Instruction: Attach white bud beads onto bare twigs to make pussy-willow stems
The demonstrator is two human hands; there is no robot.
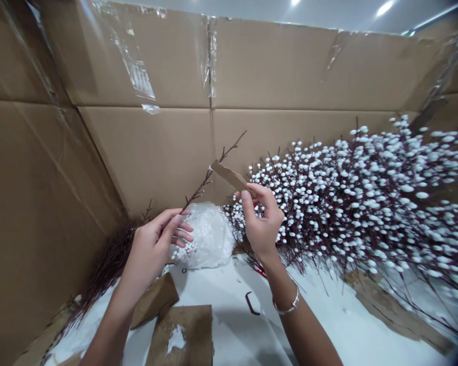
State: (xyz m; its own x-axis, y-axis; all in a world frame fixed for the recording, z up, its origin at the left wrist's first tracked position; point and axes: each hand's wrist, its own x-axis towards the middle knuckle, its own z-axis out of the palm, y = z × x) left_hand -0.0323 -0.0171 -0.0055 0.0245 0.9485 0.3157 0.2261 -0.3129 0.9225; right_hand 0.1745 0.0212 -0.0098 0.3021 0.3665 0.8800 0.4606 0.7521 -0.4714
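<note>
My left hand pinches the lower end of a thin bare brown twig that slants up to the right. My right hand grips a small strip of brown cardboard, whose far end touches the twig. Just below both hands lies a clear plastic bag of small white beads. A silver bracelet sits on my right wrist.
A large heap of dark branches covered in white buds fills the right side. Bare dark twigs lie at the left. Cardboard walls enclose the white work surface, which carries cardboard scraps.
</note>
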